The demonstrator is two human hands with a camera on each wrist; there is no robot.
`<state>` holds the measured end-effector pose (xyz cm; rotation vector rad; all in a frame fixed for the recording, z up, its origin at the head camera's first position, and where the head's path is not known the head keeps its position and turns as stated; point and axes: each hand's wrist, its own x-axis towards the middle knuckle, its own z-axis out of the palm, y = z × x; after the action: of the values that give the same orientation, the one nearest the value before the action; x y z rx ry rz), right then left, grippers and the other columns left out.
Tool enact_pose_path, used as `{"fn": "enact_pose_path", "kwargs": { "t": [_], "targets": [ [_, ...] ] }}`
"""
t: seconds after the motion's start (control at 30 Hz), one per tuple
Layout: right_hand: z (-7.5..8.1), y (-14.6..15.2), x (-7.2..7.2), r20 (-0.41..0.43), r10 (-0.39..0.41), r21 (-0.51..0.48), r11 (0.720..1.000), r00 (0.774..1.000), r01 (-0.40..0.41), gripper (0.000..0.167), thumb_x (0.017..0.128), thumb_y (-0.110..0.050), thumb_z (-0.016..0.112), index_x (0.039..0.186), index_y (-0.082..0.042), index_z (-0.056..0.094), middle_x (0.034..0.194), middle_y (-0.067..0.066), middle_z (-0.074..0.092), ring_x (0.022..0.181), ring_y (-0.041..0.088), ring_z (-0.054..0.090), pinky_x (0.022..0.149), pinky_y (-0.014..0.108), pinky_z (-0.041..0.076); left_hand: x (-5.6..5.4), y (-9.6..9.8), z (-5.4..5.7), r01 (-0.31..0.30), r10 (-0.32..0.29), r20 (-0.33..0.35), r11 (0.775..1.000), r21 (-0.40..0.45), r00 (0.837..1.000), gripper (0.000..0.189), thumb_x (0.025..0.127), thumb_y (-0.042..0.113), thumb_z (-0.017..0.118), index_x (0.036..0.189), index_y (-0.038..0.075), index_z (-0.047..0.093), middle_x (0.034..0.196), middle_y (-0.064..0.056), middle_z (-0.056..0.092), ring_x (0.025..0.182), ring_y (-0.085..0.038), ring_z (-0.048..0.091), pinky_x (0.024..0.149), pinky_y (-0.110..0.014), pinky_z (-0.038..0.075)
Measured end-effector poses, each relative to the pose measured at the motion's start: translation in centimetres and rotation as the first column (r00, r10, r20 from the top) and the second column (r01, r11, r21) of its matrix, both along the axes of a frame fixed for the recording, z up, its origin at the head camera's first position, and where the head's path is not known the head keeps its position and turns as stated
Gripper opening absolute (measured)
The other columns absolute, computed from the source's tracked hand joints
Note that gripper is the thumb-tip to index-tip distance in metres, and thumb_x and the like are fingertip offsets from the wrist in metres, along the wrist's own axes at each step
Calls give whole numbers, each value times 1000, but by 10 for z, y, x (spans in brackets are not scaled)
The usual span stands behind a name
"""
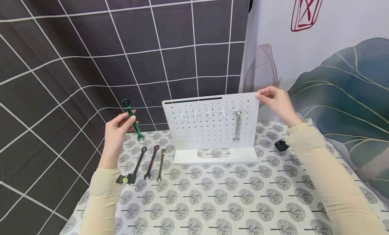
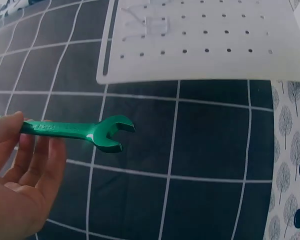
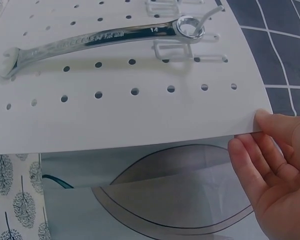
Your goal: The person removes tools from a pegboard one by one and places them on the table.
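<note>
My left hand (image 1: 117,128) pinches a green combination wrench (image 1: 132,120) by its shank, off to the left of the white pegboard (image 1: 209,128). In the left wrist view the wrench's open jaw end points toward the board, apart from it. At the board's upper right corner, my right hand (image 1: 278,101) pinches the edge between thumb and fingers. A silver combination wrench (image 3: 95,41) hangs by its ring end from the rightmost hook (image 1: 238,110). Several more white hooks (image 1: 196,114) line the upper part of the board with nothing on them.
On the tree-patterned tablecloth (image 1: 218,201), left of the board, lie a black wrench (image 1: 140,162), a dark reddish wrench (image 1: 152,162) and a brass-coloured wrench (image 1: 161,164). A dark gridded curtain (image 1: 170,62) stands behind and to the left.
</note>
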<state>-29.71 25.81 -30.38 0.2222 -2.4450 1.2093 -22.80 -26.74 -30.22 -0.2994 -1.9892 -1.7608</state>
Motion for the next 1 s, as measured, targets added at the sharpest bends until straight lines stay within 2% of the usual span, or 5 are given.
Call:
{"fn": "enact_pose_path", "kwargs": {
  "t": [0.13, 0.3, 0.5, 0.8, 1.0],
  "targets": [
    [2, -1, 0, 11, 8, -5, 1000, 1000, -8, 36, 99, -31, 67, 119, -1, 67, 98, 16, 72, 76, 12, 68, 83, 30, 46, 4, -12, -1, -55, 53, 37, 998, 32, 998, 27, 95, 7, 70, 119, -4, 70, 100, 2, 73, 83, -10, 70, 72, -18, 59],
    [2, -1, 1, 19, 3, -2, 1000, 1000, -3, 36, 99, -31, 67, 120, -2, 66, 99, 17, 72, 84, 27, 70, 86, 33, 46, 7, -26, -2, -103, 98, 88, 993, 57, 991, 22, 94, 8, 72, 115, 6, 75, 111, 4, 73, 84, -8, 69, 71, -16, 58],
    [2, -1, 3, 21, 9, -8, 1000, 1000, -9, 36, 100, -31, 66, 121, -1, 65, 101, 19, 71, 88, 31, 69, 87, 34, 46, 9, -39, -4, -143, 130, 130, 985, 92, 983, 19, 92, 7, 74, 110, 10, 76, 106, 4, 72, 82, -10, 70, 69, -16, 58],
    [0, 0, 2, 17, -3, 1, 1000, 1000, 3, 36, 99, -31, 66, 121, -2, 66, 102, 19, 72, 87, 30, 69, 84, 31, 47, 3, -57, -16, -272, 278, 241, 961, -58, 930, 32, 93, 12, 74, 124, 3, 69, 89, 8, 65, 81, -4, 62, 67, -13, 56],
    [0, 1, 0, 15, -3, -3, 1000, 1000, 3, 38, 99, -34, 66, 121, -3, 66, 100, 17, 72, 86, 28, 69, 85, 33, 46, -1, -67, -28, -289, 349, 269, 927, -238, 898, 44, 98, 21, 69, 134, -3, 61, 89, 18, 62, 83, 2, 61, 69, -12, 55]
  ]
}}
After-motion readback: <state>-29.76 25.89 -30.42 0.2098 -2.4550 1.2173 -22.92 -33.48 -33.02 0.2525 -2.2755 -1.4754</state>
